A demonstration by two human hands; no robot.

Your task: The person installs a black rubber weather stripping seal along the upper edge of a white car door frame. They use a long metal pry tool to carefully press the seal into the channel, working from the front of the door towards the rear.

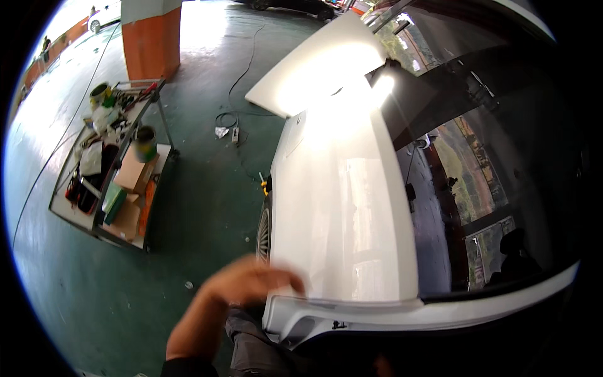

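My left hand (251, 281), smeared by motion, is over the near left corner of a white car panel (342, 232). Its forearm rises from the lower edge. The blur hides whether the fingers touch the panel or hold anything. Beneath the hand runs the white body edge (370, 312), with a small dark fitting (339, 325) on it. A dim brownish patch low in the dark area below that edge may be part of my right hand; its fingers cannot be made out.
A wheel (264, 232) sits left of the panel. Beyond it, a bright lamp (383, 85) shines by a raised white panel (314, 60). Dark glass (502, 157) lies right. Leftward stands a cart (59, 204) of tools and boxes. A cable (230, 94) crosses the green floor near an orange-and-white pillar (151, 47).
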